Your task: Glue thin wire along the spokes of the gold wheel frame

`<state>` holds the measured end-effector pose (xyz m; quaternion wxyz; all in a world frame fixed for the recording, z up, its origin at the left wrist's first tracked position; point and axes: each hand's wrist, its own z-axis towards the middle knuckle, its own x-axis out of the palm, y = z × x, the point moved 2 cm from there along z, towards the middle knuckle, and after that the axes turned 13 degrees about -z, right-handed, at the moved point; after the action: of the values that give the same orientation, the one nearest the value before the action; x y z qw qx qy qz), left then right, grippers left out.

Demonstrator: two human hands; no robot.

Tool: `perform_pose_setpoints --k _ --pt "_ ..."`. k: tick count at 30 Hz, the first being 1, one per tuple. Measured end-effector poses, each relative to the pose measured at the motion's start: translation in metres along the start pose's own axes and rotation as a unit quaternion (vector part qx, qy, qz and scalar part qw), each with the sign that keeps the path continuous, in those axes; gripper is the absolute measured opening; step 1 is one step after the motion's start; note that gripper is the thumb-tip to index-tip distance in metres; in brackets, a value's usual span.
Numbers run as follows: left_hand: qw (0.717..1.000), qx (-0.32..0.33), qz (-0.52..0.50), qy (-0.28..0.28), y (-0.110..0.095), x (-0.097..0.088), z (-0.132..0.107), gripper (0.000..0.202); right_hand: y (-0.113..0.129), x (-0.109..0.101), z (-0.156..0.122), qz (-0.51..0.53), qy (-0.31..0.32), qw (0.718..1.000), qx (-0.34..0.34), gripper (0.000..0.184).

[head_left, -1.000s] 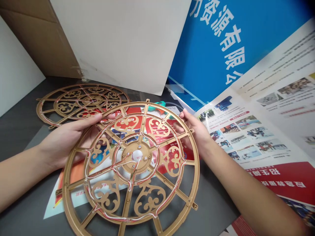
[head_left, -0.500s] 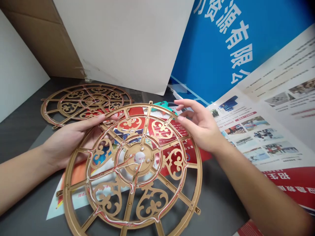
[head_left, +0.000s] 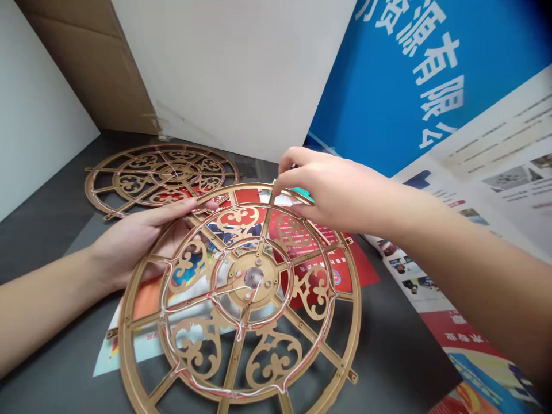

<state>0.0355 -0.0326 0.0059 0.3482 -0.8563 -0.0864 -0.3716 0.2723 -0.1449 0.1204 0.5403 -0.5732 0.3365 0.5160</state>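
A round gold openwork frame [head_left: 253, 277] with thin white and red wires run along its spokes is tilted up over a dark tabletop. My left hand [head_left: 133, 241] grips its upper left rim, thumb on top and fingers beneath. My right hand [head_left: 336, 190] reaches over the top rim with its fingertips pinched together at the edge; what they pinch is hidden. A teal object [head_left: 304, 196] shows just under that hand. A second gold frame [head_left: 164, 172] of the same kind lies flat at the back left.
A red printed leaflet [head_left: 357, 270] lies under the held frame. A white board [head_left: 241, 75] and brown cardboard [head_left: 95, 63] lean at the back. A blue banner [head_left: 409, 75] and printed posters [head_left: 495, 167] cover the right side.
My right hand let go of the frame's right rim, lifted, and moved left over the top rim, closing into a pinch. My left hand kept its grip.
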Motion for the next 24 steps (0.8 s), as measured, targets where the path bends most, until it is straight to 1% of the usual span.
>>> perform_pose_setpoints --k 2,4,8,12,17,22,24 --pt "0.999 -0.005 0.039 -0.01 0.001 0.003 -0.002 0.052 0.003 -0.002 0.002 -0.024 -0.02 1.0 -0.004 0.026" --pt "0.998 -0.002 0.058 -0.02 0.001 0.007 -0.004 0.054 0.004 -0.003 0.003 -0.039 -0.037 0.998 -0.015 0.023" --pt "0.997 0.001 0.073 -0.034 0.002 0.012 -0.005 0.057 0.004 0.0 0.002 -0.066 -0.025 0.997 -0.017 0.025" --pt "0.997 -0.002 0.07 -0.024 0.002 0.013 -0.005 0.054 0.004 0.005 0.002 -0.068 -0.002 0.998 -0.013 0.027" --pt "0.998 0.005 0.068 -0.009 0.0 0.01 -0.006 0.05 0.004 0.011 0.001 -0.004 -0.007 1.0 0.0 0.022" --pt "0.997 -0.006 0.072 -0.003 0.001 0.006 -0.004 0.054 0.003 0.019 0.003 -0.06 0.007 0.998 0.009 0.028" --pt "0.999 -0.001 0.042 0.028 0.001 0.005 -0.002 0.055 0.003 0.019 0.005 -0.062 0.017 0.998 0.003 0.027"
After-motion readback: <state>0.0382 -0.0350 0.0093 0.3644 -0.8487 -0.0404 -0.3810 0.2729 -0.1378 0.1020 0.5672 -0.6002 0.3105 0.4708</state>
